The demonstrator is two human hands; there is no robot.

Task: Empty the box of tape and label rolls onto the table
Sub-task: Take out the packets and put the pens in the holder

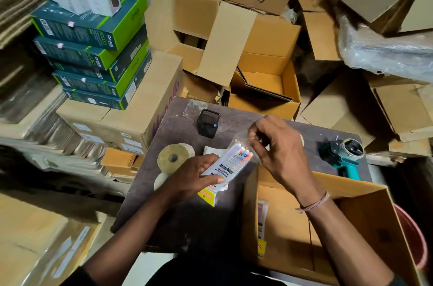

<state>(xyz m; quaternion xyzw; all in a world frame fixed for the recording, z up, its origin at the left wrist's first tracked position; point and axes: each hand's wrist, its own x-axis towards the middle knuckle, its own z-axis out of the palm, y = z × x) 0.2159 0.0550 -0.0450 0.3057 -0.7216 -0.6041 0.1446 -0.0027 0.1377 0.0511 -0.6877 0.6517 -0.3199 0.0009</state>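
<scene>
An open cardboard box [365, 222] stands on the right part of the dark table [187, 220], with a packet [263, 222] leaning on its left inner wall. My left hand [194, 178] grips a clear packet of pens [228, 164] above the table. My right hand [274, 145] pinches the packet's clear top end. A pale label roll [174, 158] lies on the table left of my left hand, with a white roll [160, 180] just below it. A further yellow-edged packet [207, 195] shows under my left hand.
A small black device [207, 123] sits at the table's far side. A teal tape dispenser [344, 155] lies at the far right. Open cardboard boxes [264, 89] pile up behind the table, green product boxes [93, 51] stack at left, and a pink bucket [414, 239] stands right of the box.
</scene>
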